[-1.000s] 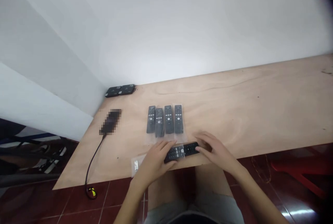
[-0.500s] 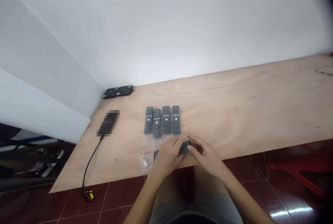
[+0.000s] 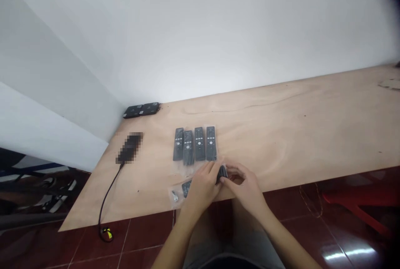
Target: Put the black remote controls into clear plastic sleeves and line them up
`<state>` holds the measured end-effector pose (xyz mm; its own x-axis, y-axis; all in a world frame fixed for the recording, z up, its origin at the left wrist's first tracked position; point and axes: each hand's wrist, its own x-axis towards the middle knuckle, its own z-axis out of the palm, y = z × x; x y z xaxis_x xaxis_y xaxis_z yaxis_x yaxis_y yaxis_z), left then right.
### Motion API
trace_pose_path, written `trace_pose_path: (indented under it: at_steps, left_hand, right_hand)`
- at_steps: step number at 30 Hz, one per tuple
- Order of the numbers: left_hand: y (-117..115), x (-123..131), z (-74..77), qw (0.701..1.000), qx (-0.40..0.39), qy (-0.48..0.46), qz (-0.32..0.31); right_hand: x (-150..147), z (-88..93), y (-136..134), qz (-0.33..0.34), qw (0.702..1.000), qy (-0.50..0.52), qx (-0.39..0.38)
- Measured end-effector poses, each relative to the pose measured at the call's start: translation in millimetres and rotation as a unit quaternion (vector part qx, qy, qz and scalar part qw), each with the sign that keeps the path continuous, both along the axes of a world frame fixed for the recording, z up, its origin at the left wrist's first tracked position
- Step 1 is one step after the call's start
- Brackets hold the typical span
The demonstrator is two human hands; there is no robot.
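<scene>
plywood tabletop (image 3: 281, 135) | pixelated device (image 3: 129, 148) | black cable (image 3: 108, 194) | two black units (image 3: 141, 110) | red tile floor (image 3: 146, 235)

The fingers (image 3: 233, 173) hide most of a black remote control (image 3: 222, 173), leaving only dark ends showing on either side of them. The small silver piece (image 3: 174, 196) in the plastic sleeve left of the fingers is too small to identify. Farther left, a black box (image 3: 129, 148) is pixelated beyond reading (its cable isn't). Far right of the fingers, the red furniture frame (image 3: 356, 202) runs off the picture's edge.
</scene>
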<state>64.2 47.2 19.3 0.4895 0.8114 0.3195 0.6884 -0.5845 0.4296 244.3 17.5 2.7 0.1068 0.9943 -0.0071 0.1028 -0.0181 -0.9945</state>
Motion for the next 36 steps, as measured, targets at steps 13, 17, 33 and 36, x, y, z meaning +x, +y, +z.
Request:
trace_pose_path:
  at_steps: [13, 17, 33, 36]
  left_hand:
    - [0.1, 6.2, 4.9, 0.999, -0.011, 0.033, 0.017]
    - [-6.8, -3.1, 3.9, 0.999, -0.035, 0.035, 0.012]
    - [39.5, -99.9, 6.1, 0.963, 0.039, -0.01, 0.267]
    - [80.7, -184.0, 21.1, 0.918, 0.039, 0.034, 0.393]
  right_hand:
    - [4.1, 4.7, 7.7, -0.01, 0.997, 0.06, 0.049]
    - [35.0, -6.0, 9.9, -0.054, 0.996, 0.04, 0.063]
    - [142.3, -26.6, -3.7, 0.1, 0.939, -0.309, 0.117]
    - [154.3, -31.1, -2.8, 0.038, 0.935, -0.332, 0.118]
